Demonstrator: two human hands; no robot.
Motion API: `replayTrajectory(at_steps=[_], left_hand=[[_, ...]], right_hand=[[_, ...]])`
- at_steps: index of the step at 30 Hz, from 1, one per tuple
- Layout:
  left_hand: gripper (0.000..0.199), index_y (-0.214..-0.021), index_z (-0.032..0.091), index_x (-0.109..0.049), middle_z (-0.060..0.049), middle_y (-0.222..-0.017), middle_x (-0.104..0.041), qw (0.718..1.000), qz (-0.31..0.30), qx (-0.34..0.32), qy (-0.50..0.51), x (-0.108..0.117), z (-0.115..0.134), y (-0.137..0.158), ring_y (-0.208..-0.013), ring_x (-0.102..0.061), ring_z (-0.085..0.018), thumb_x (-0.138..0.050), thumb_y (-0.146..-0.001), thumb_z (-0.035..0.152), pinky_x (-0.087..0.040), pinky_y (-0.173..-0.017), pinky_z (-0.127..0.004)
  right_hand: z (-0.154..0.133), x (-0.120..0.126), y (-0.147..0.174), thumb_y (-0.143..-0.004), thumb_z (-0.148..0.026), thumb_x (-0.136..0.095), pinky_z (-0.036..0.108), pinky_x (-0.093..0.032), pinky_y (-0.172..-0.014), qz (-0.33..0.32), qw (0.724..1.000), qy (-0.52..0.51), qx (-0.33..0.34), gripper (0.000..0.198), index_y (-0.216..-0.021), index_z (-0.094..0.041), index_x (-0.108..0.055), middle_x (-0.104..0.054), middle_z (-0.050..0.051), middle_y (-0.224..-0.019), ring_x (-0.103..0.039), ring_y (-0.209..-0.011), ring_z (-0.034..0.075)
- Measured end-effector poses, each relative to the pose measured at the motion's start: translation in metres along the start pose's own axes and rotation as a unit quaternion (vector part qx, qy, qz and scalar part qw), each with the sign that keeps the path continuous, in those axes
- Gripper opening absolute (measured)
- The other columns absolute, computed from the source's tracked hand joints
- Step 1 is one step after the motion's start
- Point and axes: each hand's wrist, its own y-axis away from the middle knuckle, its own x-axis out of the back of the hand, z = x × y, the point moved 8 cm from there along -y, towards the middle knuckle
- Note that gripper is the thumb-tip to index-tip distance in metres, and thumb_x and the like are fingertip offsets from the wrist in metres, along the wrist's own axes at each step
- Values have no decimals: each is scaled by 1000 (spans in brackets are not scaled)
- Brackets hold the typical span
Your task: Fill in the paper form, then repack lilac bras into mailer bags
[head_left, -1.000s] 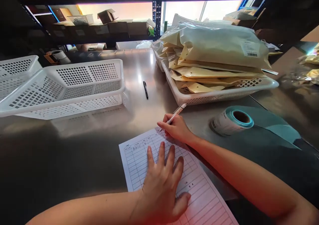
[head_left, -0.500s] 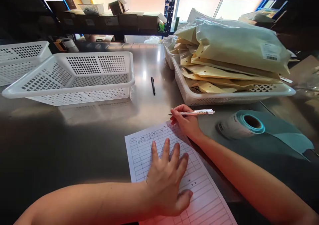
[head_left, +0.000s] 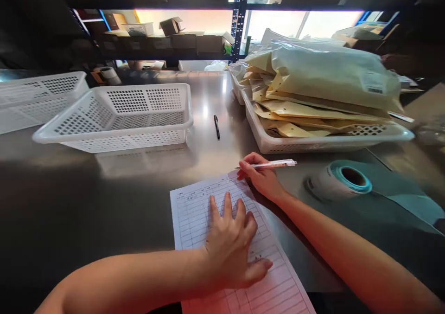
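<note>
My left hand (head_left: 231,242) lies spread on a printed form (head_left: 191,221), fingers apart and palm down. The form is a white sheet with ruled rows and a little handwriting near its top left. Above the sheet's upper right corner, my right hand (head_left: 262,179) is closed around a white pen (head_left: 278,163). Its tip points left and its back end points right. A black marker (head_left: 217,127) lies on the metal table beyond the sheet, touched by neither hand.
A white perforated basket (head_left: 139,135) stands at the left, with another basket (head_left: 66,83) behind it. To the right, a white basket (head_left: 264,140) holds stacked padded envelopes (head_left: 327,73) in clear plastic. A label roll (head_left: 349,179) sits near my right forearm. Shelves with boxes (head_left: 187,42) stand behind.
The view has tilted and shifted slightly, so the baskets appear lower and further right. The form and my left hand appear a little further left. My right hand still holds the pen.
</note>
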Motion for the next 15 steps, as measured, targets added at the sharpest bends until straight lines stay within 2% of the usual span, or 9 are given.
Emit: replayTrajectory(at_steps=[4,7,10,12,15], left_hand=[[71,-128,12,-55,-26,-149,-40,997,6,57,-43,12,-24,-16,-140,-21,-55,-42,-85,67,-12,-98,-87],[67,-126,16,-54,-23,-150,-39,987,2,152,-58,29,-65,-28,-140,-23,-53,-48,-81,65,-18,-96,-85],[77,-136,15,-46,-23,-153,-33,969,2,241,-48,45,-108,-36,-143,-20,-49,-44,-80,69,-27,-102,-75],[85,-143,13,-39,-24,-155,-29,964,-3,264,-42,50,-128,-41,-145,-15,-47,-41,-81,70,-22,-108,-69],[91,-150,13,-30,-23,-159,-20,957,-16,285,-43,48,-148,-44,-147,-7,-45,-36,-82,73,-9,-111,-71]], right_hand=[[-7,17,-4,-87,-52,-62,28,-54,-63,62,995,29,72,31,-89,-22,-54,-66,-2,-69,-67,-63,15],[-8,24,-8,-87,-53,-61,29,-53,-64,88,991,43,91,32,-92,-23,-53,-66,-2,-70,-67,-63,16],[-7,23,-10,-87,-55,-61,29,-52,-64,82,991,70,80,34,-90,-23,-53,-67,0,-71,-67,-65,17],[-10,22,-7,-86,-56,-61,29,-52,-63,80,989,99,77,34,-90,-23,-54,-67,0,-72,-68,-65,17],[-24,17,2,-89,-56,-56,30,-52,-63,81,981,136,111,33,-93,-23,-56,-68,1,-71,-68,-66,19]])
